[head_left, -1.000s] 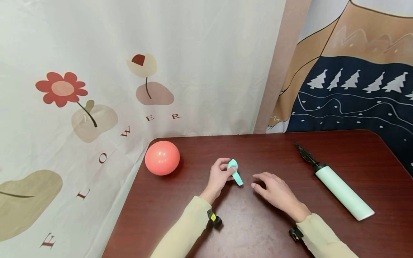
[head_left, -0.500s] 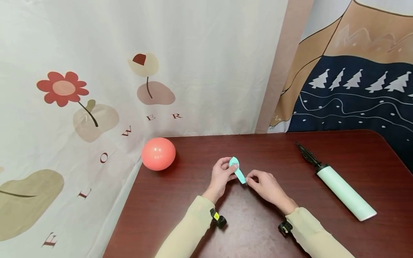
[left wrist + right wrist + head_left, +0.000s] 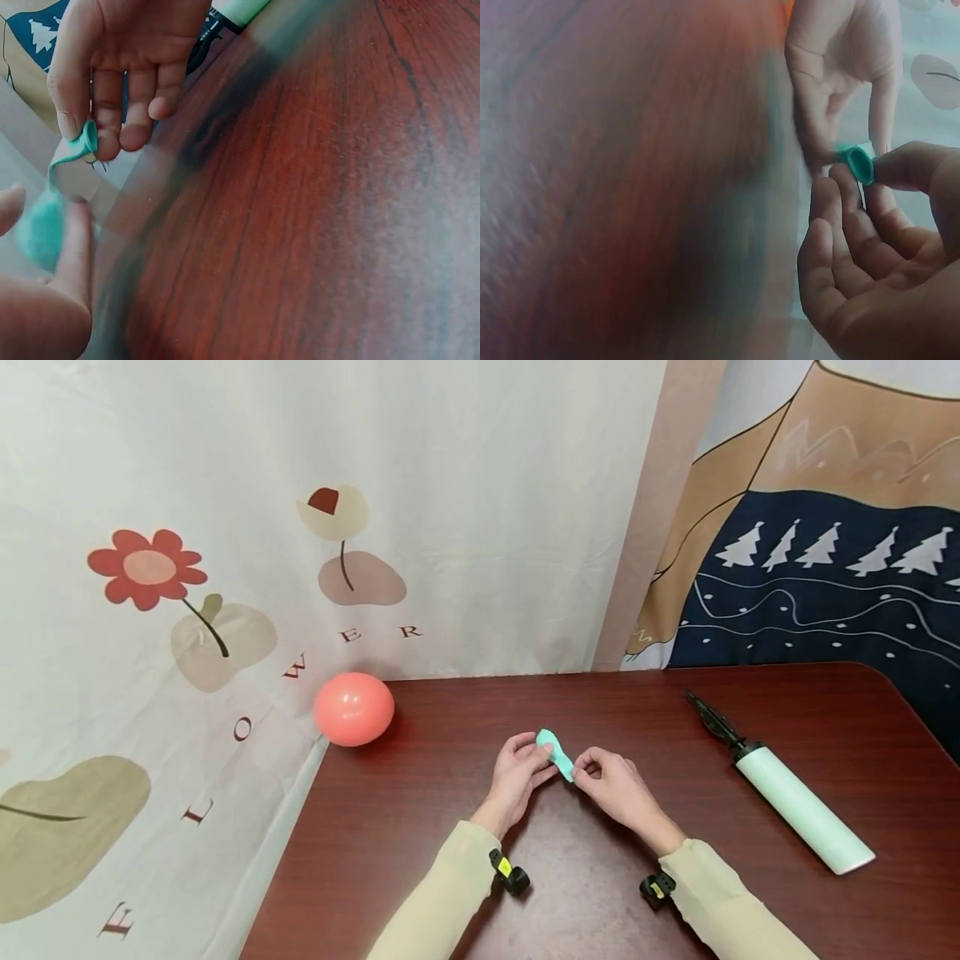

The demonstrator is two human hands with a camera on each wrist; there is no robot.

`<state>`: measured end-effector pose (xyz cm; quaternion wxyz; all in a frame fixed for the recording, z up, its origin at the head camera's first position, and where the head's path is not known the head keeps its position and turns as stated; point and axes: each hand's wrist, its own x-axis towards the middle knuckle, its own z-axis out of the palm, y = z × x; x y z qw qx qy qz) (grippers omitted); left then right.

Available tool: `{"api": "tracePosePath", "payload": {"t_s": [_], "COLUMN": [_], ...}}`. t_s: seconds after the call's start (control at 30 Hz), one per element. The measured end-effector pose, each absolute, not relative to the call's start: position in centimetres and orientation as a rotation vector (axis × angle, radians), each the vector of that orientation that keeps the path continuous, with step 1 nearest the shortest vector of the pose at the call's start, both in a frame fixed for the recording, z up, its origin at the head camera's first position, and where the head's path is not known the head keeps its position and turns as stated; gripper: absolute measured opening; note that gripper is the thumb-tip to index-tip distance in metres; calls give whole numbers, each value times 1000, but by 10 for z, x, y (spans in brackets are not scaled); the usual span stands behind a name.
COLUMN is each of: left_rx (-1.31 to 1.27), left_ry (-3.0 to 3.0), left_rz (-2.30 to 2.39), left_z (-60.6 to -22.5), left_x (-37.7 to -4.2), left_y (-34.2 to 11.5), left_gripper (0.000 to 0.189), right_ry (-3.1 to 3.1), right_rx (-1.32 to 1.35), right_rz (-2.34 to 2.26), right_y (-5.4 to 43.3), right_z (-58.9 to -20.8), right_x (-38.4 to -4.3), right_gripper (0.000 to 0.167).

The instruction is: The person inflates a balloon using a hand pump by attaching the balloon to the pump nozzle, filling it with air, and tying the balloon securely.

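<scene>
An uninflated teal balloon [image 3: 557,757] is stretched between my two hands above the table. My left hand [image 3: 516,777] holds its rounded body, thumb on top. In the left wrist view the balloon's body [image 3: 41,232] is blurred beside the left forefinger. With thumb and forefinger my right hand [image 3: 618,789] pinches the neck by its rolled rim. The open mouth [image 3: 861,165] of the balloon faces the camera in the right wrist view, next to the right thumb. The other right fingers are loosely bent below it.
A blown-up coral-red balloon [image 3: 354,709] sits at the table's back left corner. On the right lies a pale green hand pump [image 3: 802,808] with a black nozzle pointing away. The dark red wooden table [image 3: 450,727] meets printed curtains [image 3: 480,527] behind.
My right hand has come left and taken hold of the teal balloon's neck, while the left hand kept its hold. The coral-red balloon has drifted toward the back left.
</scene>
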<state>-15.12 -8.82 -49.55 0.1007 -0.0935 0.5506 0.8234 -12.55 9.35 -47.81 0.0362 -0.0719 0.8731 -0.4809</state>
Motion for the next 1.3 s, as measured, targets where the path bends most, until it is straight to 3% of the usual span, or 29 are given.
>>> {"api": "tracePosePath", "payload": {"t_s": [0.17,0.6,0.73,0.9,1.0,1.13,1.3], "left_rx": [-276,-263,-92,334,453,416,393], "left_ry": [1644,1995,2361,2880,2995,3048,3017], "left_rz": [2399,2226,1928,1202,823,469,362], "left_z": [-495,-487,-488,-481,-476,-474,-480], "left_x": [-146,-135,-136,-138,-141,-149,-160], "left_y": [-90,-92,-91,-83,-76,-65,-62], "left_gripper": [57,41,31,13,25,49,46], "right_ry": [2790,2992,3058,3133,3206,3255,3229], "right_rx": [-203,-223,-204,-158,-134,-61,21], "right_rz": [-1367,-1017,-908,-851,-848,-835,-802], "right_y": [100,128,147,179,198,220,243], "right_z": [-476,-473,-464,-444,-434,-427,-426], "right_x": [-128,-120,-116,-111,-107,-102,-96], "right_gripper": [6,12,18,24,26,28,31]}}
